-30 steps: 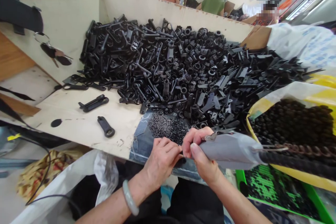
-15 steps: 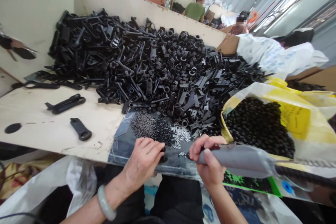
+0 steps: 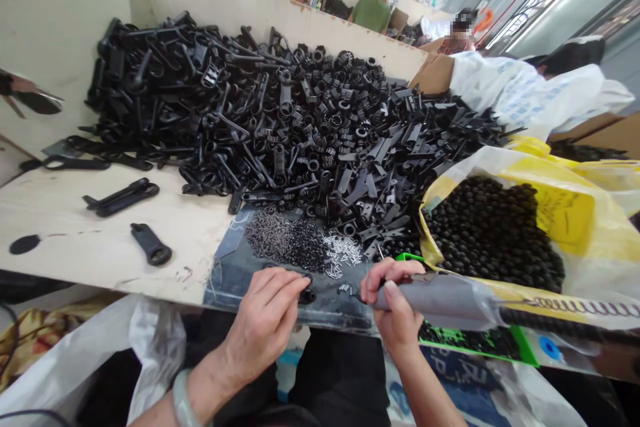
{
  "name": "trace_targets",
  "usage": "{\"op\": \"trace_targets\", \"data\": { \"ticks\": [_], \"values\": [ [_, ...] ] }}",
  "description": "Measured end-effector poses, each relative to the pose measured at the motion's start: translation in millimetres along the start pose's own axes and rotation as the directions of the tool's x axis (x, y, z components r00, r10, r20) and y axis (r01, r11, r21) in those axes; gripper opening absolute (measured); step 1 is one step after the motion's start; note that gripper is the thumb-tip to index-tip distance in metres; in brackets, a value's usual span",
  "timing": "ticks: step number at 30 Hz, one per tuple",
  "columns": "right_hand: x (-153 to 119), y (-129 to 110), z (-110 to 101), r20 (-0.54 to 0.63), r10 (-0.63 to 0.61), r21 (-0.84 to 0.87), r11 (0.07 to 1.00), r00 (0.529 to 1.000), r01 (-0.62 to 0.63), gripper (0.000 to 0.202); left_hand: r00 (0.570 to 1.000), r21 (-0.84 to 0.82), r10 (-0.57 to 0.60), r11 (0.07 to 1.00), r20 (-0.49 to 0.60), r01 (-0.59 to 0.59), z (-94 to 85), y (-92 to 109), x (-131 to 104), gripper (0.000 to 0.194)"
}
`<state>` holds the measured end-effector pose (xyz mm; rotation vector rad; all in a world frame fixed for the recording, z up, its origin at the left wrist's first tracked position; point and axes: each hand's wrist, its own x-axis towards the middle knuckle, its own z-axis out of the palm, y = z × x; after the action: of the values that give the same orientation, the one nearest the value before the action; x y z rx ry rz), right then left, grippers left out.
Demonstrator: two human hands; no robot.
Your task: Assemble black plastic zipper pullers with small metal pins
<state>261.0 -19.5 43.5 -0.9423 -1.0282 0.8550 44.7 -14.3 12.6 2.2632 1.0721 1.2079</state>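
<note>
My left hand [image 3: 270, 310] lies on the dark mat [image 3: 227, 283] near its front edge, fingers closed over a black plastic part [image 3: 307, 295] that mostly hides beneath them. Wrapped in the fingers of my right hand [image 3: 397, 307] is a grey power screwdriver [image 3: 443, 300], held level with its tip pointing left. A few silver pins [image 3: 345, 288] lie by that tip. Behind my hands, small brown pieces [image 3: 270, 233], small black pieces [image 3: 306, 247] and silver pins [image 3: 343, 252] form adjoining heaps.
A large pile of black plastic parts [image 3: 240, 107] fills the back. Two black handles [image 3: 150, 243] [image 3: 123, 197] rest at left. On the right are a bag of black pieces [image 3: 490, 233] and a green tray [image 3: 525, 345]. People [image 3: 373, 13] sit beyond the partition.
The view has shifted slightly. Both hands keep nearly the same places, and more of the black part shows beside my left fingers. The green tray's back edge now shows.
</note>
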Motion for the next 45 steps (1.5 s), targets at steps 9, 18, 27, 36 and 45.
{"op": "trace_targets", "data": {
  "ticks": [9,18,27,36,45],
  "values": [
    [5,-29,12,0.005,-0.025,0.054,0.998,1.0,0.025,0.015,0.999,-0.034,-0.046,0.998,0.021,0.047,2.3,8,-9,0.026],
    [6,-46,58,0.113,-0.017,0.199,0.98,0.993,-0.006,0.012,0.992,-0.03,-0.116,0.993,0.054,0.118,3.3,8,-7,0.023],
    [2,-29,70,0.136,0.0,0.217,0.976,0.991,-0.03,0.01,0.996,-0.01,-0.082,0.997,0.035,0.083,6.8,6,-7,0.018],
    [1,-23,68,0.139,-0.001,0.183,0.983,0.99,-0.025,0.011,0.996,-0.028,-0.089,0.996,0.011,0.089,8.3,9,-2,0.013],
    [-2,-17,63,0.265,-0.001,0.069,0.997,0.964,-0.019,0.016,0.981,-0.088,-0.16,0.982,0.105,0.17,5.4,15,5,0.018]
  ]
}}
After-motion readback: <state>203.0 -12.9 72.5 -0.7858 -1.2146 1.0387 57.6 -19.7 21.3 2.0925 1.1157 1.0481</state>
